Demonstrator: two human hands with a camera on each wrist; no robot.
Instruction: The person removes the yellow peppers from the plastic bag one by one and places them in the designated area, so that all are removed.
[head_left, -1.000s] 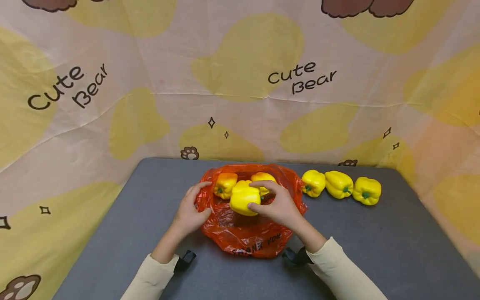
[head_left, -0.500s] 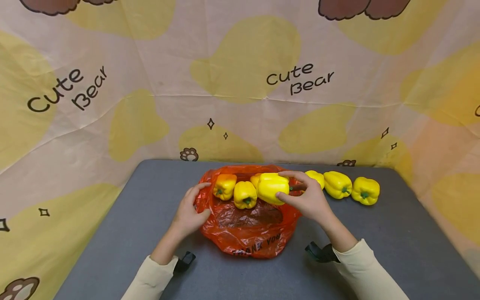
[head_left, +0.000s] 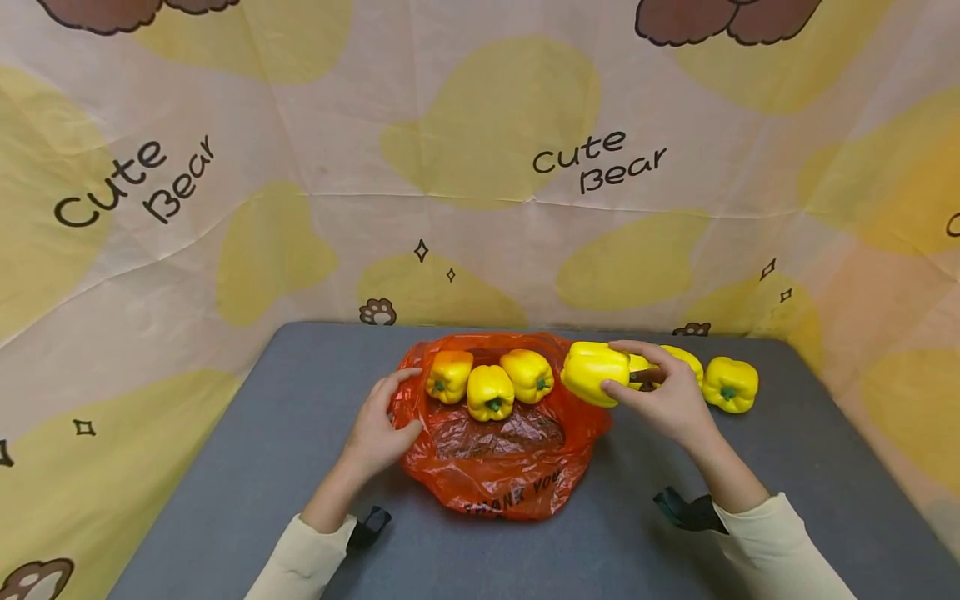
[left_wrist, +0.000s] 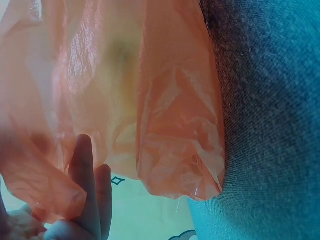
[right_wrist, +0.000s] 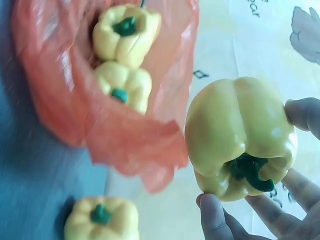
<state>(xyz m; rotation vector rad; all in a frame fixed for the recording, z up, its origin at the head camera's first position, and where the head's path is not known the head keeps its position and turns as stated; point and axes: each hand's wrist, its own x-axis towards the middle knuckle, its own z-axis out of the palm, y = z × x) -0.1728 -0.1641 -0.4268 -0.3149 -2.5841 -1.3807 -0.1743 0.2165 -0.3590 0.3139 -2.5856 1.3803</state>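
My right hand (head_left: 670,402) pinches a yellow bell pepper (head_left: 592,372) between thumb and fingers, raised at the right rim of a red plastic bag (head_left: 510,487). Its green stem points back toward the palm; the right wrist view shows this pepper (right_wrist: 240,127) up close. Inside the wide-mouthed bag lie three more yellow peppers (head_left: 491,392), two with orange tinges. At the bag's left side, my left hand (head_left: 377,427) grips the rim with bent fingers. In the left wrist view, a fold of the bag (left_wrist: 47,187) hangs over that hand, its fingers (left_wrist: 85,187) against the plastic.
Right of the bag, a row of yellow peppers stands on the grey table (head_left: 787,500); the end pepper (head_left: 731,385) is fully seen, others are partly behind my right hand. A printed cloth (head_left: 480,167) hangs along the table's back edge.
My right hand has lifted the pepper from over the bag and carried it right, uncovering the peppers inside. The left hand stays at the rim.
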